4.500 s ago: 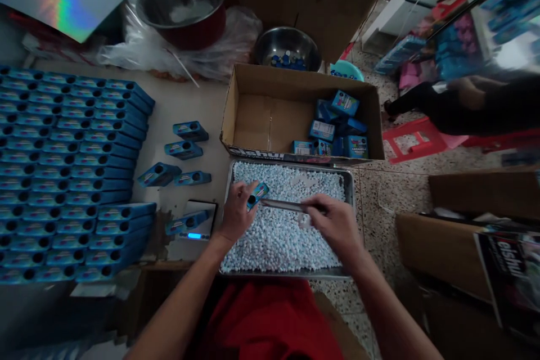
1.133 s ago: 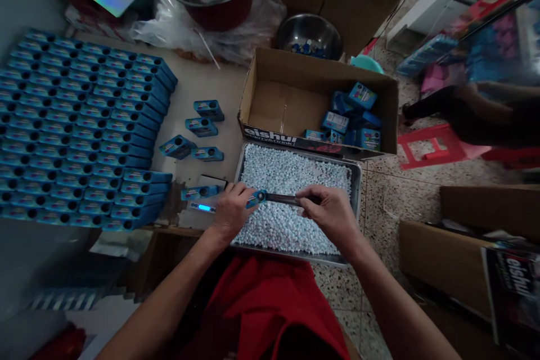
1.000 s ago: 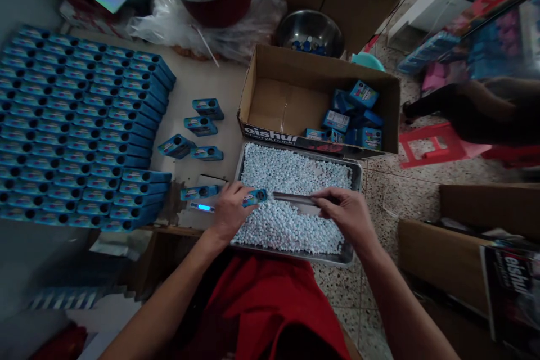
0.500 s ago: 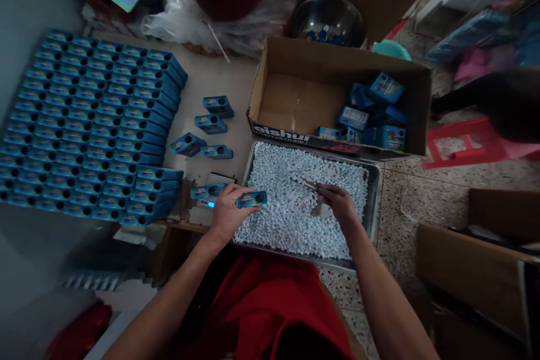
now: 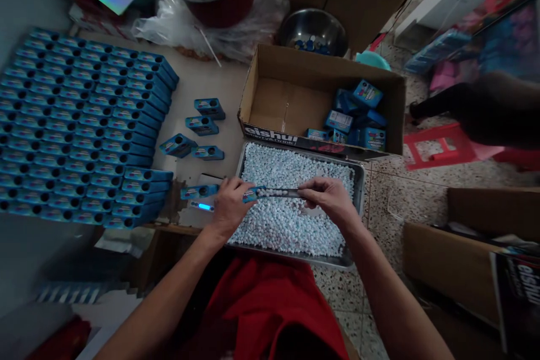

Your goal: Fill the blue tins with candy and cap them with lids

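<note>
My left hand (image 5: 230,205) is closed around a small blue box (image 5: 250,195), held over the left part of a metal tray (image 5: 359,191). Small pale blue and white candies (image 5: 278,230) fill the tray. Between the thumb and fingers of my right hand (image 5: 327,194) is a narrow metal scoop (image 5: 282,193) carrying a few candies, its tip at the box's end. Left of my left hand, another blue box (image 5: 198,192) rests on a small scale with a lit display (image 5: 205,207).
Rows of blue boxes (image 5: 84,129) stand at the left, with several loose ones (image 5: 202,125) beside them. Behind the tray, a cardboard carton (image 5: 270,95) holds more blue boxes. A steel bowl (image 5: 312,28) and a red pot (image 5: 215,5) stand further back.
My right hand has lifted the scoop from the candies and moved it left to the box in my left hand. The box has turned, and the view has shifted slightly.
</note>
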### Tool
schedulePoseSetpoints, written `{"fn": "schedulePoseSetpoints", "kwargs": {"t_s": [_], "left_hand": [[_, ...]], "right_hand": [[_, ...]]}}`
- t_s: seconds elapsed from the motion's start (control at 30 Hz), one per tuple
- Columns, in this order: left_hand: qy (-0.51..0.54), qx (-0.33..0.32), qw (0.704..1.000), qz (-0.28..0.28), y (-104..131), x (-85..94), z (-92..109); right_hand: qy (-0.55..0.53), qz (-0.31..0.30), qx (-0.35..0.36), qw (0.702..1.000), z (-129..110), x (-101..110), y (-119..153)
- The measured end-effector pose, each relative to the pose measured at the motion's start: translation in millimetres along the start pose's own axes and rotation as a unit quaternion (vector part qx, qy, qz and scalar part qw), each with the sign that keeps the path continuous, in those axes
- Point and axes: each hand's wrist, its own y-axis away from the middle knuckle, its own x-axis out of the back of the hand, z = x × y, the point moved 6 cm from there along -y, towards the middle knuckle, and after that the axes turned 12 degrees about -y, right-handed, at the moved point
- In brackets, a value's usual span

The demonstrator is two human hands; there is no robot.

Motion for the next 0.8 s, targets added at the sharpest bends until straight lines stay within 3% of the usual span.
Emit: {"fn": "schedulePoseSetpoints", "kwargs": {"t_s": [0.13,0.23,0.33,0.43,0.53,0.6,0.7,0.8], "left_hand": [[0.014,0.004,1.0,0.004,1.6,-13.0,2.6],[0.063,0.04,0.997,0.003,4.1,-16.2,1.6],[0.103,0.066,0.992,0.039,-1.5,5.3,-7.9],[0.064,0.076,0.989,0.111,-25.0,54.3,-32.6],[-0.041,0.073,0.985,0.147,-70.7,100.9,-65.6],[-0.109,0.051,0.987,0.103,-111.4,107.3,-84.7],[-0.174,0.015,0.985,-0.009,-165.2,77.6,-105.1],[-0.22,-0.001,0.972,-0.08,-188.4,39.4,-116.5]], "right_hand": [[0.168,0.01,0.103,0.98,-39.2,-23.9,25.4],[0.21,0.014,0.129,0.969,-47.2,-15.2,40.3],[0.166,0.073,0.082,0.98,-15.8,43.1,44.2],[0.147,0.157,0.0,0.977,53.8,129.8,50.1],[0.162,0.204,-0.064,0.963,125.9,200.7,76.3],[0.178,0.222,-0.104,0.953,159.9,222.2,101.4],[0.118,0.242,-0.13,0.954,184.8,205.4,119.3],[-0.034,0.25,-0.111,0.961,195.9,144.8,88.2]]}}
